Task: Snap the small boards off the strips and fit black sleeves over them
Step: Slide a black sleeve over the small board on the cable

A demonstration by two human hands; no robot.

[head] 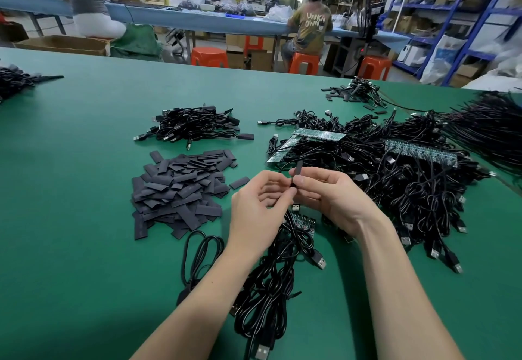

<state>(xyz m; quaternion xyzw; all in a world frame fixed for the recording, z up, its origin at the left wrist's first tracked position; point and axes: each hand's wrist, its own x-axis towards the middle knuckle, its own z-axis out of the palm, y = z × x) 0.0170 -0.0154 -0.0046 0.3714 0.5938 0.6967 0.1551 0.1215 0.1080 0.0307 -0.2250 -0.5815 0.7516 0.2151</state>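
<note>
Nearby, sleeve pile (pixel 180 190), cable heaps (pixel 395 167)

At frame centre, a black sleeve (pixel 298 169) is pinched upright between the left hand (pixel 258 207) and right hand (pixel 329 197). A sleeve pile (pixel 178 190) is seen at centre left, board strips (pixel 319 134) on cables at centre right.

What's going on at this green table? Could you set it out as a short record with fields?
surface: green table
left hand: pinches the lower end of a black sleeve
right hand: pinches the same sleeve, which stands upright
sleeve pile: loose flat black sleeves, left of the hands
board strips: lying on the cable heap to the right
below the hands: a cable bundle with a small board
finished bundle: cables behind the sleeve pile
</note>
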